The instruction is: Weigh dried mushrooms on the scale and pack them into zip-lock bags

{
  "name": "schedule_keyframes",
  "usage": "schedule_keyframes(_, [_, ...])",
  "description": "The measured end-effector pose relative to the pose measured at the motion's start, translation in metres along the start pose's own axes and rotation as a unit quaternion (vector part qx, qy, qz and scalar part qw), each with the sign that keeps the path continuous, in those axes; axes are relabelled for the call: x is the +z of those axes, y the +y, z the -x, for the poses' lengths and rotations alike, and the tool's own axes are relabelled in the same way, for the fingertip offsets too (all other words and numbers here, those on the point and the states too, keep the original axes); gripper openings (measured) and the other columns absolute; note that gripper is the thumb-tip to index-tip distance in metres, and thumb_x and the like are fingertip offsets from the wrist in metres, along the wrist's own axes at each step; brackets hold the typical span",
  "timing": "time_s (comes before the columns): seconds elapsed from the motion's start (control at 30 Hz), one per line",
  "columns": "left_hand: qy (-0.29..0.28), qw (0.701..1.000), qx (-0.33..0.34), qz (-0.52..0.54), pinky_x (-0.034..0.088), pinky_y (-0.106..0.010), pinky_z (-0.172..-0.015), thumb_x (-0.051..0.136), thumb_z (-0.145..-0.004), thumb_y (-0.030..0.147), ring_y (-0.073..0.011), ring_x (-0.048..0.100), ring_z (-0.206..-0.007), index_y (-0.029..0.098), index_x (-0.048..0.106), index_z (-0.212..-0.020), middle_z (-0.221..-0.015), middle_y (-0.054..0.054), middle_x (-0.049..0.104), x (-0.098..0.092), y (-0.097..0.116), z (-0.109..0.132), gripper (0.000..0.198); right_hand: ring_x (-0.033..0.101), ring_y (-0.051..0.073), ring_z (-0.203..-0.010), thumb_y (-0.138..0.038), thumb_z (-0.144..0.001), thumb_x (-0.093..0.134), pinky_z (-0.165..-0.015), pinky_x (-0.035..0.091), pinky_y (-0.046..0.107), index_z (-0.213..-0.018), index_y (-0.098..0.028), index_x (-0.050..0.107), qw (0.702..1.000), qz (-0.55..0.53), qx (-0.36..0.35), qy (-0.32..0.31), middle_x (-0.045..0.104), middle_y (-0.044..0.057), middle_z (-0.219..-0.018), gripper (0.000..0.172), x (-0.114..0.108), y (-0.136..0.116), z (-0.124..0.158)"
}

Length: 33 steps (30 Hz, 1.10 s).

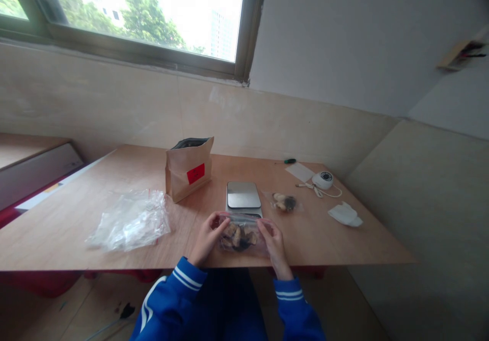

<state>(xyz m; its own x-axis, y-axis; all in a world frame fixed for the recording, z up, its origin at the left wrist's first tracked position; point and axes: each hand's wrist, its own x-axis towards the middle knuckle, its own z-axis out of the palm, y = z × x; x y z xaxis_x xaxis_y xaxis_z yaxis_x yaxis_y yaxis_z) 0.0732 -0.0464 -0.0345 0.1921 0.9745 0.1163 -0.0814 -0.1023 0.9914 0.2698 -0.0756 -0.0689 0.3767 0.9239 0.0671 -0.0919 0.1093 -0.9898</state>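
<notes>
Now, line by line:

Left hand: the left hand [208,238] grips the left end of the bag [241,235], thumb on top near the seal, fingers curled under.

Right hand: the right hand [273,242] grips the right end of the same bag, thumb along its upper edge, fingers closed round the side.

Bag: clear plastic with a reddish zip strip along the top; it holds brown and dark chunks. It sits low over the near edge of the table [76,219], about the middle of that edge; whether it rests on the wood I cannot tell.

Sleeves: blue with white stripes at the cuffs, coming up from below the near edge.

Scale: a small scale [243,196] with a silvery plate stands just behind the bag, toward the middle of the table.

Second bag: a smaller clear pouch [284,202] with a few pale and dark pieces lies just right of the scale.

Paper bag: a brown paper bag [189,174] with a red label stands upright and open, left of the scale and nearer the far edge.

Empty bags: a heap of clear bags [132,220] lies toward the near left corner.

Right side: a white round device [323,179] with a cord, a white slip [300,171], a green pen [289,161] and a white wad [346,214] lie toward the far right corner.
</notes>
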Motion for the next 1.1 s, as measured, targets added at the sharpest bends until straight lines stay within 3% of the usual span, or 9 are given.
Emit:
schedule_keyframes(0.27, [0.004, 1.0, -0.022, -0.002, 0.049, -0.031, -0.074, 0.062, -0.076, 0.045, -0.0211, 0.063, -0.082, 0.015, 0.065, -0.091, -0.086, -0.006, 0.069, -0.001, 0.0, -0.001, 0.034, 0.064, 0.018, -0.077, -0.042, -0.069, 0.073, -0.067, 0.05, 0.027, -0.083, -0.017, 0.07, 1.0, 0.014, -0.009, 0.0, 0.07, 0.003, -0.08, 0.029, 0.0, -0.003, 0.002])
schedule_keyframes(0.53, [0.021, 0.999, 0.001, -0.044, 0.047, -0.025, -0.062, 0.062, -0.076, 0.045, -0.0171, 0.06, -0.073, 0.016, 0.063, -0.082, -0.081, -0.004, 0.064, -0.003, 0.005, 0.002, 0.03, 0.063, 0.018, -0.077, -0.04, -0.071, 0.071, -0.072, 0.05, 0.028, -0.079, -0.019, 0.068, 0.999, 0.032, -0.032, -0.001, 0.069, 0.002, -0.078, 0.023, 0.0, -0.006, 0.005])
schedule_keyframes(0.73, [0.02, 0.999, 0.007, -0.049, 0.048, -0.025, -0.062, 0.061, -0.077, 0.044, -0.0164, 0.059, -0.072, 0.016, 0.062, -0.082, -0.081, -0.003, 0.063, -0.003, 0.003, 0.002, 0.029, 0.064, 0.017, -0.075, -0.04, -0.071, 0.071, -0.069, 0.05, 0.026, -0.079, -0.019, 0.066, 1.0, 0.019, -0.022, -0.009, 0.068, 0.001, -0.076, 0.023, 0.003, -0.008, 0.006])
schedule_keyframes(0.9, [0.001, 1.0, -0.012, -0.01, 0.046, -0.024, -0.061, 0.06, -0.078, 0.044, -0.0153, 0.058, -0.07, 0.016, 0.062, -0.088, -0.079, -0.003, 0.062, -0.002, 0.004, 0.002, 0.03, 0.066, 0.019, -0.083, -0.041, -0.073, 0.068, -0.075, 0.051, 0.028, -0.086, -0.019, 0.068, 0.999, 0.009, -0.006, -0.046, 0.071, 0.003, -0.086, 0.025, 0.011, -0.015, 0.011])
schedule_keyframes(1.1, [0.0, 1.0, -0.026, -0.014, 0.047, -0.025, -0.063, 0.064, -0.074, 0.047, -0.0173, 0.06, -0.072, 0.016, 0.064, -0.089, -0.078, -0.003, 0.065, -0.002, 0.004, 0.002, 0.035, 0.065, 0.019, -0.075, -0.043, -0.07, 0.071, -0.071, 0.052, 0.029, -0.077, -0.018, 0.069, 0.999, 0.026, -0.022, -0.038, 0.07, 0.003, -0.075, 0.025, 0.017, -0.014, 0.014])
